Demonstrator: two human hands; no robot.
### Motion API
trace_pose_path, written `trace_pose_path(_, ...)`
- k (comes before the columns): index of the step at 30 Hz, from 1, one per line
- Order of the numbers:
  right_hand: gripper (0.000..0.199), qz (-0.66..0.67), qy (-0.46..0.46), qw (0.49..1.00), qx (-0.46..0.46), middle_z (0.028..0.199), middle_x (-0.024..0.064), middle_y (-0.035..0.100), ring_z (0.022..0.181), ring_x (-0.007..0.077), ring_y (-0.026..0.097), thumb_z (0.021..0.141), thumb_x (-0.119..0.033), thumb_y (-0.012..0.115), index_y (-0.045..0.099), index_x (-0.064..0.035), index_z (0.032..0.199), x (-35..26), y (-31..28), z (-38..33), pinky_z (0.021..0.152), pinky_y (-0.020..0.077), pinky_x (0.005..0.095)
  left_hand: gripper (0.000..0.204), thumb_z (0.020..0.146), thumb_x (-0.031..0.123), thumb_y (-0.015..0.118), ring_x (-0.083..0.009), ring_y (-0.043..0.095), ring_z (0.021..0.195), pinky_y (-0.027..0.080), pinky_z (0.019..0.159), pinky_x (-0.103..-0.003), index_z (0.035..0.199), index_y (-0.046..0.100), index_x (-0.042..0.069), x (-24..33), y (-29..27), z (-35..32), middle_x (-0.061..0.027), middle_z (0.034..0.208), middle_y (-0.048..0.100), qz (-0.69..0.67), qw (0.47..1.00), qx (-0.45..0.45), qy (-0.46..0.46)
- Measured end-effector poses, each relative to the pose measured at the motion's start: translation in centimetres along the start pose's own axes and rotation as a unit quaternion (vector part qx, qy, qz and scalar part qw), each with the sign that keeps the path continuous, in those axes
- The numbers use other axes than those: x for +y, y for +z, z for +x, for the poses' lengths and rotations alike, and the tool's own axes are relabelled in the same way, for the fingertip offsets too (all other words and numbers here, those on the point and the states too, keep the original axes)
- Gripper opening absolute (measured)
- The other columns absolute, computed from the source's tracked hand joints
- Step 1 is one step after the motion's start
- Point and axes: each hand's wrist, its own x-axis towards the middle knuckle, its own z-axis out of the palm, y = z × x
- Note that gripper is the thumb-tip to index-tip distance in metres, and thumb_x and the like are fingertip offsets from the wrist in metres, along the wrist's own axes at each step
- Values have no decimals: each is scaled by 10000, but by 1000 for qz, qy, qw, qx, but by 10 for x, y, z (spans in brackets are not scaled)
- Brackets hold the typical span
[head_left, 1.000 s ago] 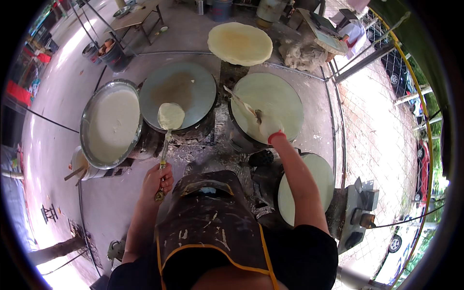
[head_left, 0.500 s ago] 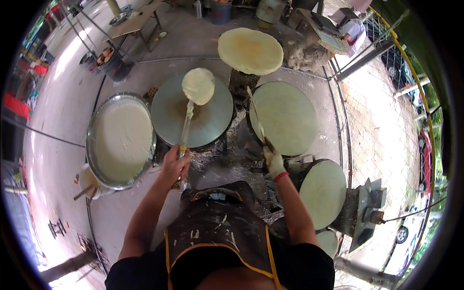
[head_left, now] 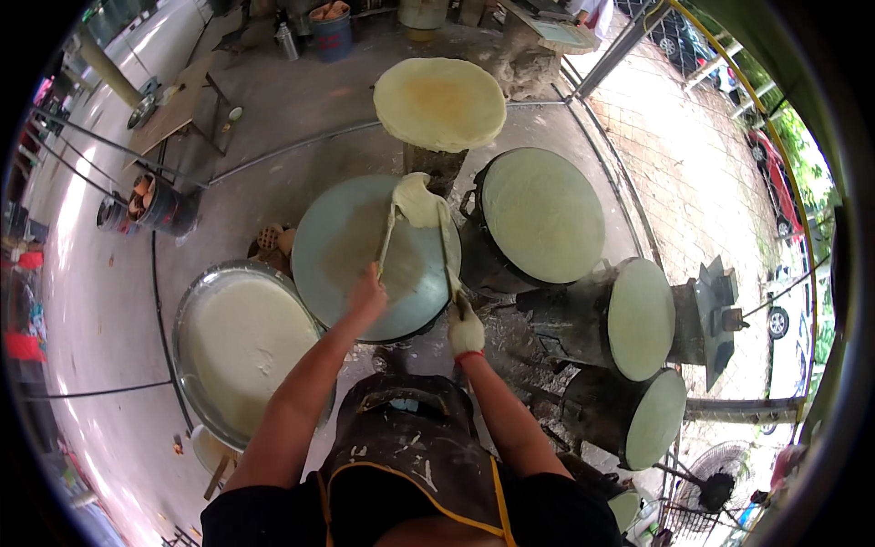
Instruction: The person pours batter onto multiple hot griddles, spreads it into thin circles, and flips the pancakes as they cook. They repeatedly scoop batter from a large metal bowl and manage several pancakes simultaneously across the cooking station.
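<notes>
Over griddle (head_left: 346, 264) | left hand (head_left: 367, 294), right hand (head_left: 466, 332) fingers each grasping stick | batter lump (head_left: 417, 201) beyond, at stick tips

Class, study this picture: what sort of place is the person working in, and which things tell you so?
Probably an outdoor workshop for making thin batter sheets: a large basin of pale batter, several round drum-like griddles on a rough concrete floor, and a stack of finished sheets.

Left hand (head_left: 367, 294): bare, fist closed around a thin handle, arm extended toward twelve o'clock from the seven o'clock edge. Right hand (head_left: 466, 332): in a white glove, clenched on a second handle, forearm angled toward eleven o'clock.
</notes>
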Motion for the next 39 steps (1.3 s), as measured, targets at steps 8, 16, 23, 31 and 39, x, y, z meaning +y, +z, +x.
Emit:
trace_pose_path(8,390,391,156,907,14,1051,172,628,953,213,593,929,-274,443,526,-39,1229,-56,27,8,828,439,275,326,834,84,446,-418,563,915,442,783,-512,1153,401,31,-32,-80,19,-258,990,562,82,996,1,38)
trace_pose_path(16,381,307,194,928,-79,1003,129,637,881,181,589,886,-234,508,551,-2,1185,-74,46,22,817,444,269,483,800,77,520,-395,572,883,460,747,-464,1264,384,73,-46,-115,-2,-232,1048,492,135,990,24,-18)
trace_pose_path(23,378,248,160,942,-163,843,54,611,631,112,523,875,-243,547,561,-32,1188,-80,86,49,564,422,238,606,768,44,542,-363,553,872,458,735,-446,1334,372,177,-64,-140,-20,-198,1014,447,181,983,30,-3)
trace_pose_path(31,379,127,45,975,-179,977,213,638,917,276,623,883,-290,509,584,-13,1130,-91,86,48,795,455,323,611,784,-4,517,-339,536,845,449,710,-426,1329,403,248,-97,-155,-36,-154,939,428,191,978,83,26)
trace_pose_path(39,344,-66,-36,993,-96,913,156,664,876,256,630,876,-300,540,612,-48,1099,-104,54,42,756,462,337,633,782,-27,499,-313,533,823,449,695,-426,1334,402,267,-107,-180,-70,-144,918,416,184,980,53,-54)
